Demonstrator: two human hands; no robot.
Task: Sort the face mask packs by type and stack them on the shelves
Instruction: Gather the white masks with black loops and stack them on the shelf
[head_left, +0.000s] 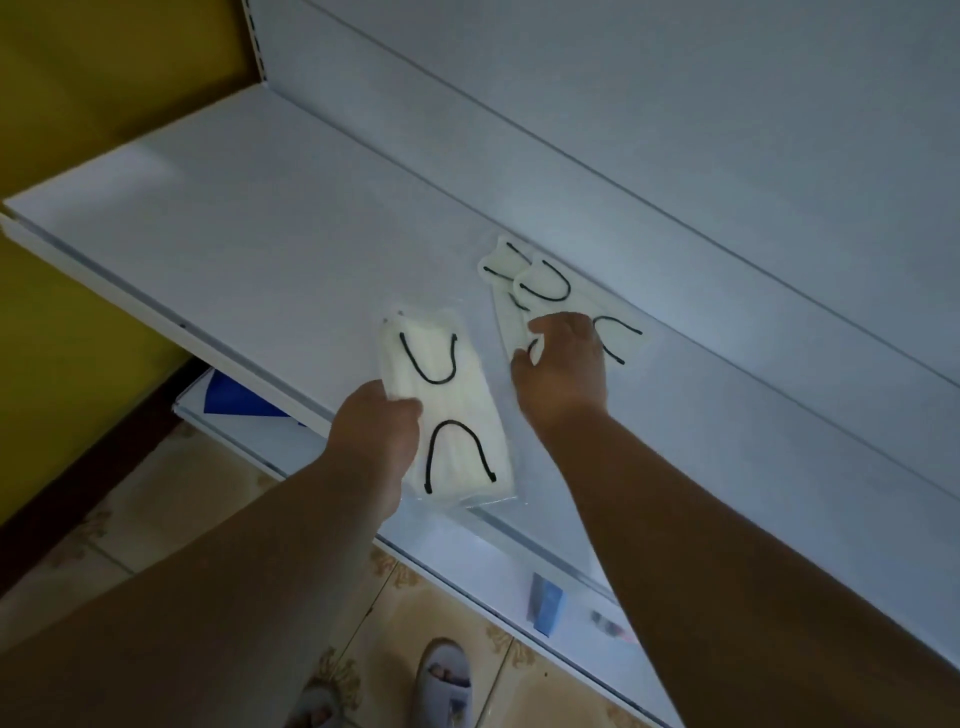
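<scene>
One clear-wrapped pack of cream masks w/ black ear loops (451, 410) overhangs the white shelf (249, 218) front edge, approx. two similar packs (524, 301) overlapping near the back.

Yellow wall (78, 78) at upper left of the frame, above a dark baseboard (78, 470). Patterned beige floor tiles (171, 512) across the lower left. Two grey slippers (445, 675) at bottom centre, toes visible.

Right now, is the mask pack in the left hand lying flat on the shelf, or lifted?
Partly lifted, it seems: the left hand grips the pack at its edge, and its near end overhangs the shelf front.
</scene>
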